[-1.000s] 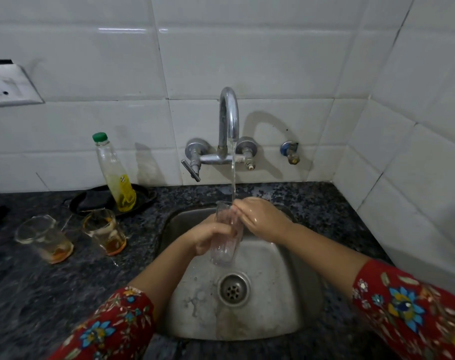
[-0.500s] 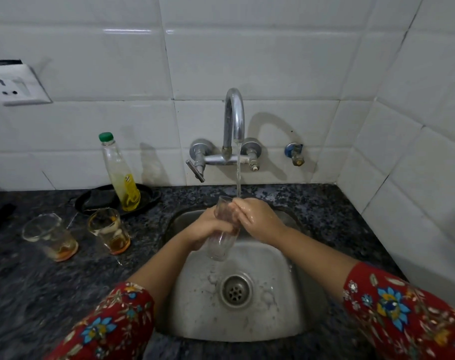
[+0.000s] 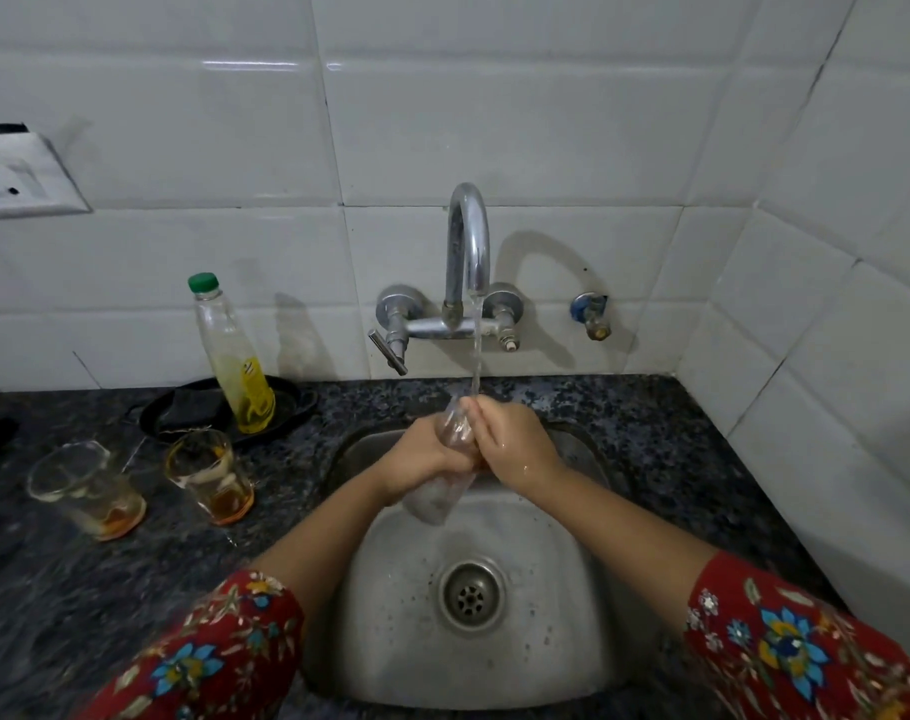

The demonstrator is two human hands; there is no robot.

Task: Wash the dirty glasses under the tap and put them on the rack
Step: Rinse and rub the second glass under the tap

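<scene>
Washing a glass [image 3: 437, 498] under the tap [image 3: 468, 241]
Left hand [image 3: 422, 459] wraps the tilted glass; right hand [image 3: 520, 444] curls its fingers over the rim just above, under the stream [image 3: 476, 350].

The left hand [image 3: 422, 459] is gripping the glass [image 3: 435, 498] around its middle, with the fingers curling about it and the back of the hand facing up. The right hand [image 3: 518, 444] is meeting it from the opposite side, its wet fingers [image 3: 481, 415] bunching on the rim just above the left fingers; whether they are reaching inside is unclear. Both bare forearms are angling inward toward the fingers, with the red flowered sleeves [image 3: 224, 652] ending near the elbows.
</scene>
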